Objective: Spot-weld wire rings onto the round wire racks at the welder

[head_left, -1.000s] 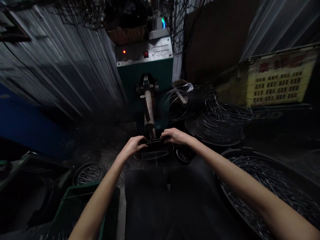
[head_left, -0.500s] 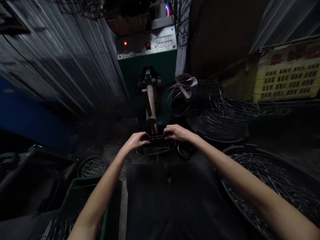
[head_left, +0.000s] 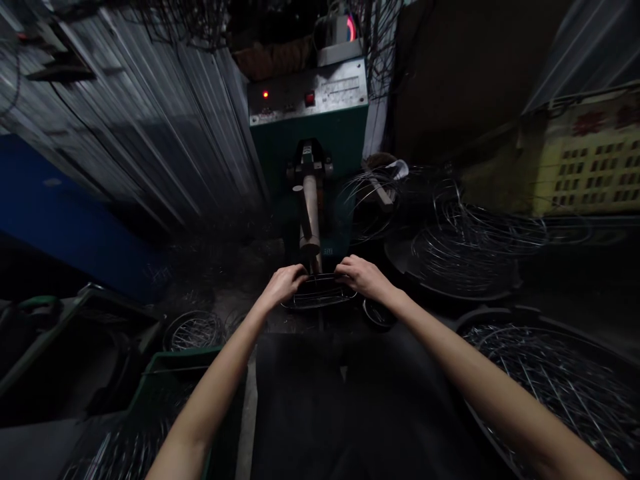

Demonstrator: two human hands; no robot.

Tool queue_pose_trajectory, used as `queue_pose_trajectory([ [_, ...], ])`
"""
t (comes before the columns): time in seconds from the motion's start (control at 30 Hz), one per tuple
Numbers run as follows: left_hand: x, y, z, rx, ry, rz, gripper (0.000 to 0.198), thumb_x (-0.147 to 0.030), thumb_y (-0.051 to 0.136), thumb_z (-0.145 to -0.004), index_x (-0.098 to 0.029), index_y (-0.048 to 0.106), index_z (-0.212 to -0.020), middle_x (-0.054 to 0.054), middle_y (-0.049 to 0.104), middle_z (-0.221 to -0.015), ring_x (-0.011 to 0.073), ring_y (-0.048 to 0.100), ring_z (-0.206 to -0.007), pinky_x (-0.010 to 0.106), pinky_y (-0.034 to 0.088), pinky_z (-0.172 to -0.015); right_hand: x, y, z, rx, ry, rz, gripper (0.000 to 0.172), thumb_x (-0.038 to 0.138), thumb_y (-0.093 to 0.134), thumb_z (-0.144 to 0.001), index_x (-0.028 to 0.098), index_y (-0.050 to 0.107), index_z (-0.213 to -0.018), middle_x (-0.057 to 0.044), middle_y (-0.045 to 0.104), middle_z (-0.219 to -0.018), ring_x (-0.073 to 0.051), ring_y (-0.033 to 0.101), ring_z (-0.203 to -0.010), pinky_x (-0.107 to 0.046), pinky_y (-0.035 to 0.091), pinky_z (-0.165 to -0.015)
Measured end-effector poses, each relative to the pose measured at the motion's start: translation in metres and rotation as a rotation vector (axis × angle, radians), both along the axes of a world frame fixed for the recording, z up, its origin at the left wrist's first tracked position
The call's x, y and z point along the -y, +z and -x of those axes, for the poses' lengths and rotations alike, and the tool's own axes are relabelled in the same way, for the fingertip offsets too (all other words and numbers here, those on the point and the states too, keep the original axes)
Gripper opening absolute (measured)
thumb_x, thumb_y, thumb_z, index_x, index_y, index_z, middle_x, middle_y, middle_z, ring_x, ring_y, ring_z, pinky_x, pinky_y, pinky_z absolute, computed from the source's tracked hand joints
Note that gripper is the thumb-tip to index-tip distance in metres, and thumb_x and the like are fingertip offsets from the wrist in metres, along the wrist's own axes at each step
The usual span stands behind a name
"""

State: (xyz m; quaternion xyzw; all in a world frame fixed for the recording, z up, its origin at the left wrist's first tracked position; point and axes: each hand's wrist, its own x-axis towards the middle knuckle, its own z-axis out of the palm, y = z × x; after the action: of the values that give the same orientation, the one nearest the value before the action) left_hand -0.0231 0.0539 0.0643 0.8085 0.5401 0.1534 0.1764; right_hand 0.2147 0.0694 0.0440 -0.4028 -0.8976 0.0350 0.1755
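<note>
A round wire grille lies flat just below the tip of a welding machine's arm. My left hand grips the grille's left rim with fingers curled over it. At the right rim my right hand is closed on the wire the same way. The green machine body with two red lights stands straight ahead of both hands. My dark-clothed lap fills the space under my forearms.
Loose wire rings pile in a dark basin at the right. A big tub of short straight wires sits at lower right. Finished grilles and a green crate lie at the left. Corrugated metal sheeting forms the left wall.
Both hands stay on the grille at the machine's tip. The view has shifted a little, so the machine and hands sit further right in the picture.
</note>
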Motion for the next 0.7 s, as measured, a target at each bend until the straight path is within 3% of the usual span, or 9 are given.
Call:
queue_pose_trajectory([
  [0.7, -0.012, -0.009, -0.007, -0.019, 0.048, -0.060, 0.017, -0.027, 0.047, -0.087, -0.020, 0.062, -0.092, 0.004, 0.067, -0.091, 0.0187, 0.060, -0.086, 0.027, 0.044, -0.075, -0.013, 0.003, 0.003, 0.044, -0.064, 0.082, 0.008, 0.022, 0.056, -0.084, 0.022, 0.064, -0.087, -0.005, 0.061, -0.088, -0.017, 0.050, -0.082, -0.025, 0.034, -0.063],
])
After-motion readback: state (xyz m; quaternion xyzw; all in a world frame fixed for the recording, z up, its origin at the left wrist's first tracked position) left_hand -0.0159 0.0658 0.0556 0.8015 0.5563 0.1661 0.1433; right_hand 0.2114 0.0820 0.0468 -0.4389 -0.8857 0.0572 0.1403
